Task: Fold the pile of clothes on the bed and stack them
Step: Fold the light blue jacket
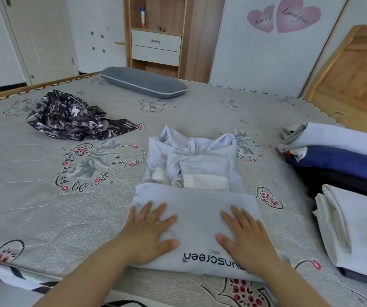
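Both forearms reach in from the near edge of the bed. The left hand (150,231) lies flat, fingers straight and spread, palm down on the near left part of a pale lilac sunscreen jacket (194,196). The right hand (246,234) mirrors it on the near right part, fingers also straight and slightly fanned. Neither hand grips anything; both simply press the cloth.

That jacket sits in the middle of the bed (45,207), close to the near edge. Its sides look turned in and its bottom flap is brought up over the body, with the collar pointing to the far side and a cream lining showing between. I'd judge the fold about half made, with one more turn toward the collar to come.

To the right, near the edge of the bed, lies a stack of folded clothes (344,160) in white, blue and dark cloth, with a folded cream piece (355,227) nearer. On the far left a crumpled camouflage garment (71,116) waits unfolded, well apart from the hands. It looks like the last piece left.

A grey pillow (142,85) rests at the far side.
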